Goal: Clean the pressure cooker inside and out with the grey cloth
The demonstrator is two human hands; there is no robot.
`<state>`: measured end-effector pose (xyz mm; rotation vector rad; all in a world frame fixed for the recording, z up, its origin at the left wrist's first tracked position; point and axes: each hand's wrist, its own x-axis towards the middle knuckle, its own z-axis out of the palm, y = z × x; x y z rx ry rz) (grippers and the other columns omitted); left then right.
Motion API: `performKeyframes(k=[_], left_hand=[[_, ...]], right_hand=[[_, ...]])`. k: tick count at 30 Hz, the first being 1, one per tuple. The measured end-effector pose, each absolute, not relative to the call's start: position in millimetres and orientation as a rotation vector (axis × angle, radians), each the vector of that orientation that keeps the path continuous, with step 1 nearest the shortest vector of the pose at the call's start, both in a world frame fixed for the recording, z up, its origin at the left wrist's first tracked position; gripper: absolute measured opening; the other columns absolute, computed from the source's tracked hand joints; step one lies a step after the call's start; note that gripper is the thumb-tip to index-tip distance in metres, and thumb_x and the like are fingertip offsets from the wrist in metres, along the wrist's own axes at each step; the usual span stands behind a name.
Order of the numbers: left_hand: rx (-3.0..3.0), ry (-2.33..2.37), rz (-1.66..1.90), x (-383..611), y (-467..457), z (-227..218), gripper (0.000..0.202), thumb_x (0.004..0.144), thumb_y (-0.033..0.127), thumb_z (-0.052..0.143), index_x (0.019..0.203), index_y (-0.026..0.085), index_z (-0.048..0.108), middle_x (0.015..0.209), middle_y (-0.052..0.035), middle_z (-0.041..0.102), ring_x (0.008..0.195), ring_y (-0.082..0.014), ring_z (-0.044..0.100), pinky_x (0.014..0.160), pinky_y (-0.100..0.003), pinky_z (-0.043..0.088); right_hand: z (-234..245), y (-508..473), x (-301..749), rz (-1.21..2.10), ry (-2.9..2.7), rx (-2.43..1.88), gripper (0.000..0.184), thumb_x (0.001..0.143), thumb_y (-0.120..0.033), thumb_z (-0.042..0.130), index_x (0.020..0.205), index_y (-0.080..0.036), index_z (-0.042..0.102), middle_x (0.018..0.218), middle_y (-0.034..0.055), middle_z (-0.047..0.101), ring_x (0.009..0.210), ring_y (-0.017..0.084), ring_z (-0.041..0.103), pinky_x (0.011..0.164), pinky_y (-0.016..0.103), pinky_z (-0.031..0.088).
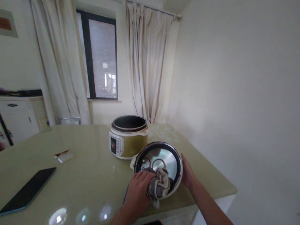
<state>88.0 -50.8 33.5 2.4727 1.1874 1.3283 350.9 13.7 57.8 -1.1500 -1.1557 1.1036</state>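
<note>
The round lid (173, 162) of a pressure cooker is tilted up near the table's front edge, its shiny metal inside and dark seal facing me. My right hand (187, 170) grips its right rim, the fingers partly hidden behind it. Against the lower left of the lid's inside, my left hand (141, 185) is closed around a crumpled grey and beige cloth (160, 185). Just behind stands the green and white electric pressure cooker (134, 144), its top uncovered and a dark inner pot showing. Buttons and a display are on its front left.
On the glossy green table (85, 149), a dark tablet (28, 190) lies at the left, with a small clear packet (65, 157) beyond it. A white wall (255, 116) rises on the right. A white cabinet (16, 117) is at far left.
</note>
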Motion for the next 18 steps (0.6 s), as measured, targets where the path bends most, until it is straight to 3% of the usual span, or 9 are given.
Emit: performKeyframes(k=[3,6,10,13,15,18], left_hand=[[2.437,1.208,1.243,89,-48,42,0.045,0.074,0.005,0.07,0.113,0.027,0.073,0.109,-0.0039,0.079,0.101,-0.0261,0.07,0.089,-0.038,0.052],[2.277,1.139,1.232,90,-42,64,0.04,0.076,0.005,0.067,0.11,0.025,0.073,0.104,-0.0043,0.078,0.096,-0.0244,0.07,0.085,-0.036,0.053],[1.74,0.952,1.435,104,-28,99,0.031,0.079,0.018,0.074,0.11,0.021,0.074,0.107,-0.0056,0.079,0.098,-0.0226,0.072,0.088,-0.033,0.056],[1.159,0.963,1.576,121,-13,113,0.036,0.078,0.027,0.078,0.112,0.017,0.073,0.111,-0.0093,0.08,0.099,-0.0242,0.074,0.089,-0.036,0.059],[0.778,0.961,1.6,132,-2,113,0.043,0.08,0.033,0.079,0.119,0.018,0.071,0.117,-0.0102,0.079,0.099,-0.0241,0.075,0.088,-0.037,0.061],[0.552,0.89,1.635,147,10,104,0.044,0.085,0.037,0.076,0.125,0.021,0.069,0.121,-0.0087,0.079,0.098,-0.0222,0.077,0.092,-0.038,0.062]], right_hand=[[81,2,366,0.973,-0.975,-1.211,0.07,0.091,-0.082,0.047,0.107,-0.02,0.076,0.114,0.0168,0.079,0.111,0.037,0.074,0.098,0.056,0.057],[105,-24,355,0.542,-1.297,-1.199,0.059,0.094,-0.073,0.056,0.117,-0.023,0.076,0.131,0.0149,0.075,0.126,0.034,0.067,0.114,0.052,0.048],[116,-49,323,0.226,-2.001,-1.355,0.05,0.101,-0.064,0.056,0.131,-0.028,0.072,0.124,0.01,0.079,0.125,0.033,0.068,0.129,0.062,0.02],[111,-49,314,0.082,-2.115,-1.52,0.065,0.102,-0.065,0.055,0.151,-0.023,0.059,0.125,0.0145,0.079,0.127,0.036,0.068,0.13,0.07,0.002],[107,-45,315,0.085,-2.095,-1.506,0.072,0.103,-0.061,0.054,0.162,-0.02,0.046,0.134,0.0175,0.075,0.133,0.036,0.065,0.131,0.068,0.003],[108,-44,316,0.214,-2.109,-1.388,0.083,0.101,-0.054,0.057,0.171,-0.021,0.028,0.149,0.0185,0.065,0.142,0.035,0.059,0.129,0.062,0.023]])
